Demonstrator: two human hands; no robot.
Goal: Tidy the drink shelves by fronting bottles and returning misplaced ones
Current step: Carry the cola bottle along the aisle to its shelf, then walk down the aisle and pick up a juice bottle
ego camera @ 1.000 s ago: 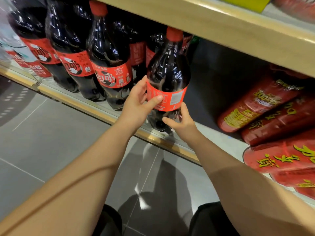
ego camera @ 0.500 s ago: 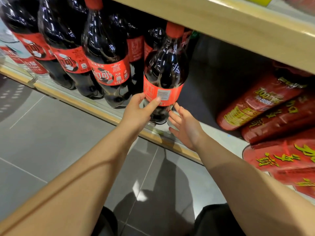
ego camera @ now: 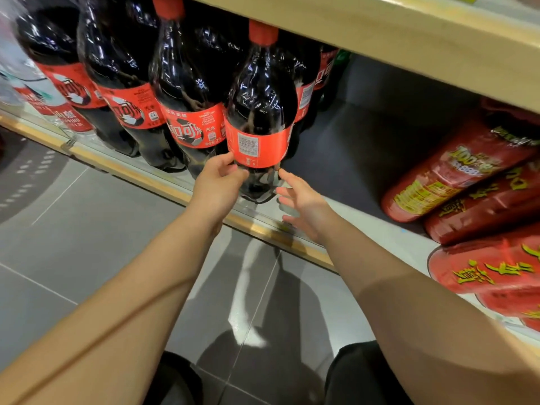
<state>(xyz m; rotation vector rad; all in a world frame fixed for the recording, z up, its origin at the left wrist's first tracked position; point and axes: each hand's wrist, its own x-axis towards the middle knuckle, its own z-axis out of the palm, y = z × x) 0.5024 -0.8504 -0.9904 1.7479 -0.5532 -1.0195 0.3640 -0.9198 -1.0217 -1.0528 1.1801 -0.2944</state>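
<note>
Both hands have slid down the cola bottle, whose barcode now faces out. It stands upright at the front edge of the shelf. The left hand grips it below the red label; the right hand hovers spread beside the base. Another half-turn should bring the logo forward like its neighbours.

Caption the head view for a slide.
Left hand grips the barcode-facing cola bottle at the shelf edge; right hand open beside it.

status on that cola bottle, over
Left hand holds cola bottle below its label. Right hand open beside it. Barcode faces out. Neighbour bottle close at its left.
</note>
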